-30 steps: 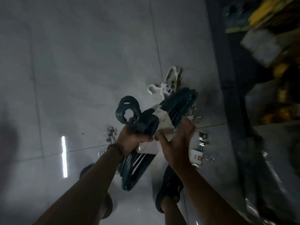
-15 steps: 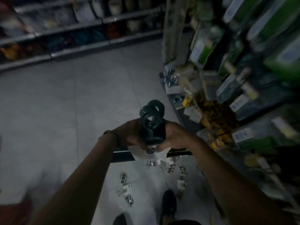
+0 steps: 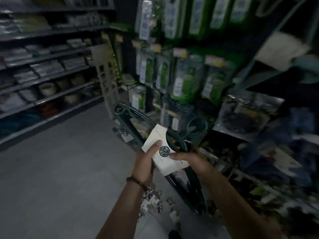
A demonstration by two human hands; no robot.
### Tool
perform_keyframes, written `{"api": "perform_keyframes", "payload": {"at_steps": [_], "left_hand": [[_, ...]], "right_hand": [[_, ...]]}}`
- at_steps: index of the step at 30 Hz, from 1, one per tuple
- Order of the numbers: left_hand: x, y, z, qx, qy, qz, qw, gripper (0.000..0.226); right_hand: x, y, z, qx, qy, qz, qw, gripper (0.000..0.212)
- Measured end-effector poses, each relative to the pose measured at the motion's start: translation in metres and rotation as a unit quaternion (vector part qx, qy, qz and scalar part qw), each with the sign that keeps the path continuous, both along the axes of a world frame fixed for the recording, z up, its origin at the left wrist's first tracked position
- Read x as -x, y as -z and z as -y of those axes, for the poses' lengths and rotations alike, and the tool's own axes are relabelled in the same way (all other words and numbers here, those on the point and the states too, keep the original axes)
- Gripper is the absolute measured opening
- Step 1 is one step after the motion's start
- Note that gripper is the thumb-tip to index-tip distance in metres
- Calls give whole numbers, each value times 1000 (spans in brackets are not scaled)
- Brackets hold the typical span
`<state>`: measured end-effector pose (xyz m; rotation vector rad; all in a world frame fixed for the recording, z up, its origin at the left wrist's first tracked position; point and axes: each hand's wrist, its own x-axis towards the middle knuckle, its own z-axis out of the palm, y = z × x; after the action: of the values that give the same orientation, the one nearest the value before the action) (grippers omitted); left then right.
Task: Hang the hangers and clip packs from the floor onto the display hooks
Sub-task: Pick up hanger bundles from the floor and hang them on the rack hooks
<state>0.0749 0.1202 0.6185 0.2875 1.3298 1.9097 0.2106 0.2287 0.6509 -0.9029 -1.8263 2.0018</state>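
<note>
A bundle of dark green hangers (image 3: 134, 118) wrapped in a white paper band (image 3: 162, 154) is held at chest height in front of the display. My left hand (image 3: 146, 161) grips the band from the left, thumb on its face. My right hand (image 3: 188, 157) grips the bundle from the right, thumb near the round logo. The hanger hooks (image 3: 196, 126) point toward the display rack (image 3: 172, 80) of hanging packs. Several clip packs (image 3: 155, 202) lie on the floor below my arms.
Green-carded packs (image 3: 188, 80) hang in rows on the right. Grey shelving (image 3: 43, 69) with boxes and bowls runs along the left wall. A pale perforated panel (image 3: 107, 73) stands at the aisle corner. My shoe (image 3: 174, 234) shows at the bottom. The grey tiled floor (image 3: 60, 169) spreads left.
My view has swung up from the floor to the display. The hanger bundle has risen and turned, its white band now facing me and its hooks pointing toward the rack.
</note>
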Motion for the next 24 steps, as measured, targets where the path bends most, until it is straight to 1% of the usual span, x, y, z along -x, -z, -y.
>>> {"api": "perform_keyframes", "payload": {"at_steps": [1, 2, 4, 5, 6, 7, 8, 9, 10, 11, 13, 15, 16, 17, 18, 20, 21, 23, 24], "left_hand": [[-13, -7, -4, -23, 33, 9, 999, 50], [-28, -16, -9, -36, 56, 17, 998, 50], [-63, -36, -22, -38, 97, 4, 995, 55], [-83, -47, -28, -35, 122, -15, 992, 54], [-102, -57, -36, -36, 139, -33, 989, 52], [-122, -66, -45, -38, 148, -53, 987, 51], [-143, -75, -54, -42, 157, -72, 984, 51], [-165, -84, -62, -48, 175, -90, 979, 52], [-190, -94, -72, -56, 200, -107, 972, 51], [-215, -103, -82, -62, 224, -124, 965, 49], [-271, -123, -103, -85, 267, -148, 949, 46], [-332, -139, -126, -127, 294, -180, 930, 51], [-363, -145, -137, -149, 308, -208, 917, 56], [-396, -152, -148, -169, 322, -241, 900, 63], [-429, -160, -156, -185, 338, -273, 882, 69], [-494, -177, -168, -207, 362, -314, 853, 81], [-527, -186, -172, -214, 375, -325, 841, 86], [-589, -209, -180, -226, 407, -324, 824, 92], [-618, -221, -182, -236, 422, -329, 811, 91]], "right_hand": [[-20, -7, 7, 12, 13, -4, 1000, 42], [-41, -18, 14, 15, 40, -15, 999, 40], [-84, -36, 24, -39, 121, -18, 992, 33], [-106, -45, 27, -89, 157, 15, 983, 29], [-129, -57, 30, -142, 191, 69, 969, 31], [-154, -70, 31, -206, 199, 135, 949, 40], [-181, -84, 33, -278, 181, 218, 918, 47], [-207, -99, 33, -355, 168, 299, 870, 48], [-237, -117, 33, -413, 194, 349, 819, 49], [-266, -136, 31, -442, 244, 367, 781, 51], [-317, -170, 23, -483, 340, 364, 720, 49], [-372, -196, 3, -550, 383, 328, 666, 41], [-399, -208, -7, -567, 390, 311, 656, 37], [-428, -220, -17, -573, 391, 300, 655, 36], [-458, -232, -28, -563, 389, 305, 662, 35], [-520, -250, -47, -537, 393, 302, 683, 27], [-550, -257, -54, -533, 403, 297, 682, 22], [-608, -271, -59, -542, 437, 287, 657, 18], [-635, -277, -60, -547, 455, 284, 643, 17]]}}
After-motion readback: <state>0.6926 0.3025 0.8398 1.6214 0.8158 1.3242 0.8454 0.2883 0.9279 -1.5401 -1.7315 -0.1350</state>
